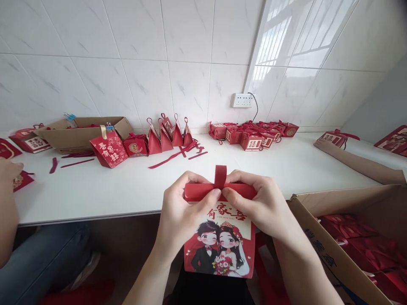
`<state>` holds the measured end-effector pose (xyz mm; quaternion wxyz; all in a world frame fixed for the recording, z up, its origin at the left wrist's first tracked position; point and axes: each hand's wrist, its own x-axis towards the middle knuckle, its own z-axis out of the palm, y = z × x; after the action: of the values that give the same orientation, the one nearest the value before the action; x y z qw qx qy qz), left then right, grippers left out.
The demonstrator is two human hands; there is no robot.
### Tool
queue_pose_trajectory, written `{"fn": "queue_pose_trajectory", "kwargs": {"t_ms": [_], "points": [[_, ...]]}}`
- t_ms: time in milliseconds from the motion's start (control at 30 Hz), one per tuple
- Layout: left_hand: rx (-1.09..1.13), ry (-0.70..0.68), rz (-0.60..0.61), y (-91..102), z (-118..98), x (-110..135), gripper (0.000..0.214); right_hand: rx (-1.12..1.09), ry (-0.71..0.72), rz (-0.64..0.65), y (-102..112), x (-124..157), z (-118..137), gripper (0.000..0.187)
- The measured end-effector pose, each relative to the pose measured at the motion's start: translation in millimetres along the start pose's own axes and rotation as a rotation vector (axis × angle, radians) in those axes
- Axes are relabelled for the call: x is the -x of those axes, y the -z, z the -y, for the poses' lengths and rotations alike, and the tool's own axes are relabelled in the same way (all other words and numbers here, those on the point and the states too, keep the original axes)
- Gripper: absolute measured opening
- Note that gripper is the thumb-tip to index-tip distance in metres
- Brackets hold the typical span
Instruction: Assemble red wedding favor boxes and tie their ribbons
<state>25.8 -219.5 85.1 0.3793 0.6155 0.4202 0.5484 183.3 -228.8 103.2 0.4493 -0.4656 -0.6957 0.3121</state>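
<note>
In front of me, over the table's near edge, hangs a red wedding gift box (219,250) printed with a cartoon bride and groom. A red ribbon loop (220,176) stands up from the middle of its folded top. My left hand (187,207) is closed on the left half of that top, thumb on the front by the ribbon's base. On the other half my right hand (259,201) grips the same way, its thumb nearly meeting the left one. The fingers behind the top are mostly hidden.
Small peaked red boxes (160,140) and loose ribbons (174,156) lie on the white table (133,186). Farther right is a pile of red boxes (252,137). A cardboard carton (330,258) stands at right. Other people's arms reach in from left (8,203) and right (359,161).
</note>
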Motion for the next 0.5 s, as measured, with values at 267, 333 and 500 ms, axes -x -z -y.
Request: {"fn": "queue_pose_trajectory", "kwargs": {"t_ms": [267,333,500], "points": [[0.132,0.123,0.016,-7.6,13,-9,0.017,-0.089,-0.056,0.047,6,-12,-13,0.014],[0.126,0.129,-0.008,-10.2,12,-10,0.017,-0.097,-0.066,0.057,6,-13,-15,0.013],[0.086,0.068,-0.146,-19.2,15,-5,0.026,-0.195,-0.098,0.016,-1,-10,-16,0.009]]}}
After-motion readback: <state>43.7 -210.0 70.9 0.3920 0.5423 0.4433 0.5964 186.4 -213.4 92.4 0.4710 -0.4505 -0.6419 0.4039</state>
